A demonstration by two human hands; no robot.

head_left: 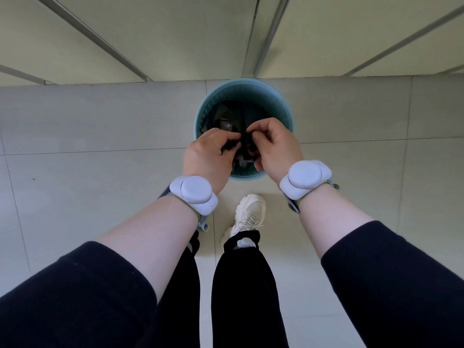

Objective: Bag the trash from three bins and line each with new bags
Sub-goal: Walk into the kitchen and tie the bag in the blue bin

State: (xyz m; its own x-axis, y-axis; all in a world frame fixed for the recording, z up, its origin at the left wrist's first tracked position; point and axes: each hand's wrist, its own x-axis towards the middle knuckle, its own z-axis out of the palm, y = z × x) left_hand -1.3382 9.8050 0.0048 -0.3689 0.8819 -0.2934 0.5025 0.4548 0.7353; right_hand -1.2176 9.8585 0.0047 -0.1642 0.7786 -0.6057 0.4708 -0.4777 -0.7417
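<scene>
A round teal bin [273, 96] with ribbed walls stands on the tiled floor right in front of my feet. A black trash bag [236, 114] fills its inside. Over the near half of the bin, my left hand [211, 154] and my right hand [273, 146] are close together. Both pinch bunched black bag plastic between their fingertips. What lies under the bag in the bin is hidden.
A pale wall with metal strips [271, 33] rises just behind the bin. Light grey floor tiles [100, 126] spread to both sides. My white shoe [249, 212] stands just short of the bin, and white sensor bands sit on both wrists.
</scene>
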